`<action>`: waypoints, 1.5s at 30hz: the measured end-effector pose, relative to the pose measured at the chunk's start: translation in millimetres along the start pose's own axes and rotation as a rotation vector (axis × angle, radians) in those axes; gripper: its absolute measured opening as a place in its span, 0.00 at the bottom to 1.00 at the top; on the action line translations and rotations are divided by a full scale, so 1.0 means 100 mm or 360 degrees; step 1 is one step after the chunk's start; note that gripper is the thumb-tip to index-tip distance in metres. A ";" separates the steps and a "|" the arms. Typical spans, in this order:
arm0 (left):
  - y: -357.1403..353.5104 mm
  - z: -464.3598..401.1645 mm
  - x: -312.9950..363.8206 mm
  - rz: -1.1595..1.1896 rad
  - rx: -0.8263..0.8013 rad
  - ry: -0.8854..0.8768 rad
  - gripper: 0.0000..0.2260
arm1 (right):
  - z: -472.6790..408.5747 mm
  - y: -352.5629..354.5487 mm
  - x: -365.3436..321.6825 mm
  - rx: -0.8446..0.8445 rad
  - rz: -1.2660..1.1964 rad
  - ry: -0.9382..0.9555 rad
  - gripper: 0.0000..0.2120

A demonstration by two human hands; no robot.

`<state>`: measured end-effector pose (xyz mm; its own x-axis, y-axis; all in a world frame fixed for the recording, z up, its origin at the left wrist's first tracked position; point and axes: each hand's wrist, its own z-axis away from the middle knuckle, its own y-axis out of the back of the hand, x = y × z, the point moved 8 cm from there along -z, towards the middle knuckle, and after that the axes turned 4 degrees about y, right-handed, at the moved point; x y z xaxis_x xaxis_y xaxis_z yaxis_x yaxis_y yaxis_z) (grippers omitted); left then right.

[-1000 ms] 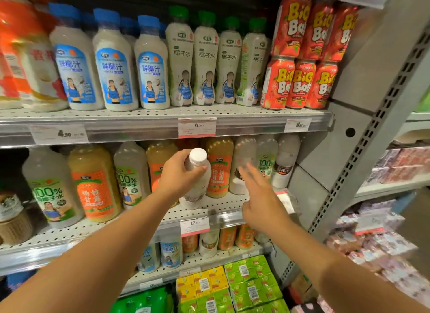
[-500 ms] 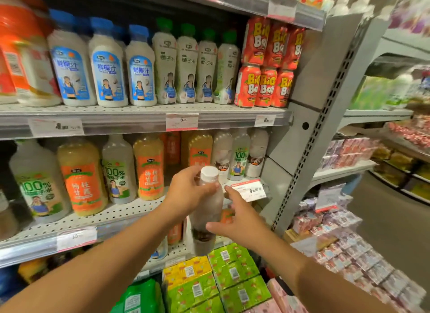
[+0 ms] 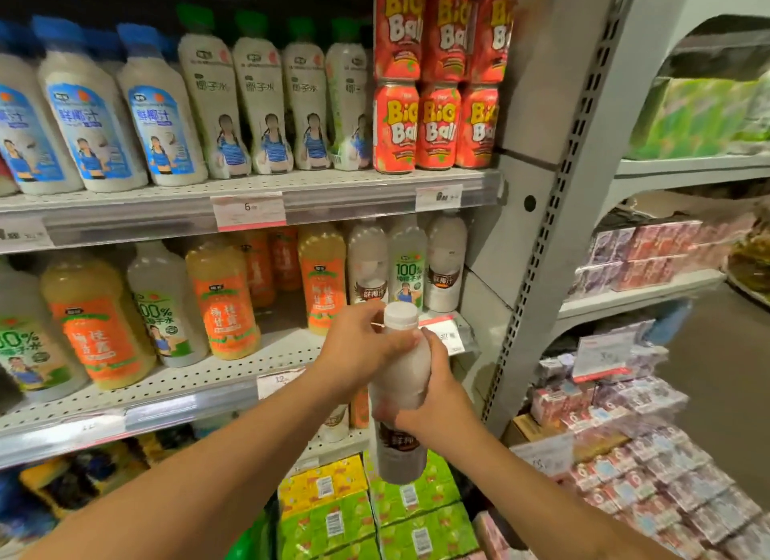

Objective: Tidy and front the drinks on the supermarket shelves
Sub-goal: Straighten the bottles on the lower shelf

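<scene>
Mid-step of fronting: white-capped bottle point(image 3: 399, 397) held clear of the middle shelf point(image 3: 200, 386), before its right front edge, left hand point(image 3: 362, 351) closed on the neck, right hand point(image 3: 433, 409) wrapped round the body; next, probably: set upright at that edge, label outward.

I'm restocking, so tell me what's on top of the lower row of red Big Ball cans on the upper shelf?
A second row of Big Ball cans stands stacked on the lower row. Three columns show; their tops are cut off, and anything behind is hidden.
</scene>
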<state>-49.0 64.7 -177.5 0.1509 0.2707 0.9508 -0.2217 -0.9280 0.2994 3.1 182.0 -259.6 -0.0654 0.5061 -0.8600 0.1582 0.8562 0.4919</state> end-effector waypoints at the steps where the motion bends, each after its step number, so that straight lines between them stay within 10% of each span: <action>1: -0.10 -0.07 0.00 -0.0006 0.0039 0.0024 0.10 | -0.06 0.08 0.07 0.0036 -0.0034 0.0002 0.58; 20: -0.81 -0.57 0.00 -0.0236 0.0603 0.0216 0.14 | -0.64 0.63 0.66 0.0174 -0.0329 0.0017 0.44; 26: -0.79 -1.00 0.05 -0.0140 -0.0213 0.0331 0.23 | -0.71 0.79 0.73 0.0229 -0.0350 -0.0168 0.39; 33: -0.47 -1.94 0.19 -0.0545 0.0212 0.0343 0.14 | -0.84 1.11 0.66 0.0286 -0.0398 -0.0214 0.40; 41: -0.61 -2.76 -0.23 -0.0590 0.0014 0.0794 0.11 | -0.96 1.47 0.66 0.0343 -0.0327 -0.0152 0.38; 45: -0.53 -2.97 -0.19 -0.0951 0.0157 0.0545 0.24 | -0.98 1.56 0.69 0.0373 -0.0262 -0.0099 0.41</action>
<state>-326.3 184.9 -187.6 -0.0959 0.7928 0.6019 -0.1042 -0.6094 0.7860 -73.6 360.8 -228.5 -0.0497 0.3490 -0.9358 0.3740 0.8753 0.3066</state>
